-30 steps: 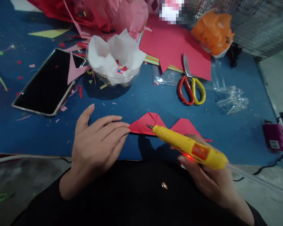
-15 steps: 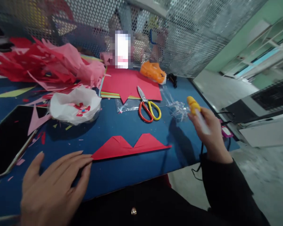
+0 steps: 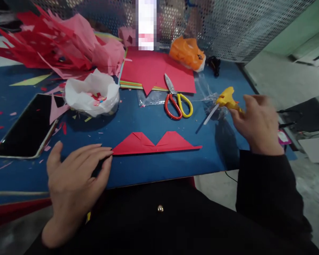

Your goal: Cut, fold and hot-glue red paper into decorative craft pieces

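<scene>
My left hand (image 3: 79, 173) pinches the left tip of a folded red paper (image 3: 146, 144) between thumb and forefinger. This paper lies along the table's front, with two peaks and a notch between them. Off to the right, my right hand (image 3: 259, 122), partly blurred, grips a yellow glue gun (image 3: 227, 98) above the tabletop. A white glue stick (image 3: 211, 114) juts from the gun down and to the left. Scissors (image 3: 175, 101) with one red and one yellow handle lie half open behind the folded paper.
A white-lined bowl (image 3: 91, 94) of paper scraps stands beside a phone (image 3: 29, 125). Behind are heaped red and pink paper (image 3: 77, 46), a stack of coloured sheets (image 3: 154, 67) and an orange packet (image 3: 187, 53). A perforated metal screen (image 3: 228, 32) borders the back.
My right hand has turned the glue gun, so the glue stick now points down-left instead of lying across the palm. My left hand keeps the red paper's tip. The view has tilted downward.
</scene>
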Demonstrator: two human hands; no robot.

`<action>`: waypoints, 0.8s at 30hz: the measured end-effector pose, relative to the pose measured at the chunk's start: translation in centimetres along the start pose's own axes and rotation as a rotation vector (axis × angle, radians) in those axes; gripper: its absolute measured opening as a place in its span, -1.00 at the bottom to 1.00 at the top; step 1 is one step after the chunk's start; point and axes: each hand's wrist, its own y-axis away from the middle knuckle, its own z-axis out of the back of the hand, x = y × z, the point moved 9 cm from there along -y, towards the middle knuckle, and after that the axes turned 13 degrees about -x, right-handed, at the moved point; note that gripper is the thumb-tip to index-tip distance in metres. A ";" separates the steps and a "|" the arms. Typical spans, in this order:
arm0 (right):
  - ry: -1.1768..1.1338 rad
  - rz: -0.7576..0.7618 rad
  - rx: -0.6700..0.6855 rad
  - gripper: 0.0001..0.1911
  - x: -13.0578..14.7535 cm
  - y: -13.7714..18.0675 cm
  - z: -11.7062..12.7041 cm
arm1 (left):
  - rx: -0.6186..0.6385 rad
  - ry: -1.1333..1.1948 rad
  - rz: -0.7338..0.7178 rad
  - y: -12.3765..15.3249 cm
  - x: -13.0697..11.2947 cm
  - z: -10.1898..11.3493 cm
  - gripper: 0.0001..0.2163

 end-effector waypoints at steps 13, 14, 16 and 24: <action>-0.706 0.452 -0.003 -0.91 16.6 12.0 4.7 | 0.132 0.131 -0.161 -2.4 -6.4 -2.2 -0.89; -0.701 0.459 0.001 -0.88 16.8 11.9 4.4 | 0.133 0.132 -0.160 -2.4 -6.4 -2.4 -0.88; -0.702 0.469 0.008 -0.83 17.1 11.8 4.0 | 0.144 0.140 -0.143 -2.4 -6.3 -2.9 -0.86; -0.720 0.389 0.082 -0.83 17.1 11.5 3.2 | 0.140 0.185 -0.102 -2.8 -6.2 -3.6 -0.85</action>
